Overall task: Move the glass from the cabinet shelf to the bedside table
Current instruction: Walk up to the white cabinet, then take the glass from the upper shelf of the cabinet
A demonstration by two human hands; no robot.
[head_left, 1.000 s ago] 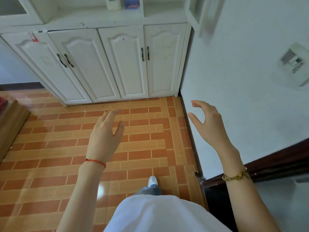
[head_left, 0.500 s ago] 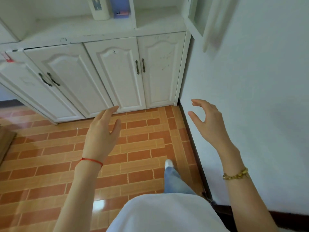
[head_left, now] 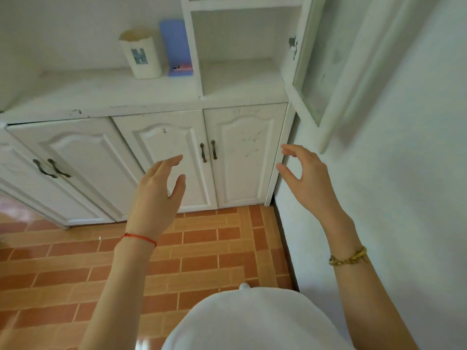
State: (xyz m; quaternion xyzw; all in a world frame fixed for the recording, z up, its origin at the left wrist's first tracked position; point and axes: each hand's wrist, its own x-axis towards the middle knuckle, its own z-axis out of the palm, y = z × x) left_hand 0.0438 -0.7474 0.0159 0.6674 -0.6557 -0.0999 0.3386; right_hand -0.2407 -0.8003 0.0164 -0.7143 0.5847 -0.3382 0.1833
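Observation:
A white cabinet (head_left: pixel 156 99) stands ahead against the wall, with a ledge above its lower doors and open shelf compartments above. No glass shows on the visible shelf part; the right compartment (head_left: pixel 240 74) looks bare. My left hand (head_left: pixel 158 195) is raised in front of the lower doors, fingers apart, holding nothing. My right hand (head_left: pixel 307 178) hovers near the cabinet's right corner, fingers curled loosely, holding nothing. The bedside table is out of view.
A cream canister with a blue label (head_left: pixel 141 55) and a blue box (head_left: pixel 177 48) stand on the ledge. A glass-paned cabinet door (head_left: pixel 326 61) hangs open at the right, above my right hand. White wall on the right; orange tile floor (head_left: pixel 202 248) below.
The view has tilted up and come closer to the cabinet, so the ledge and upper shelves now show. Both hands have risen in front of the lower doors, still holding nothing.

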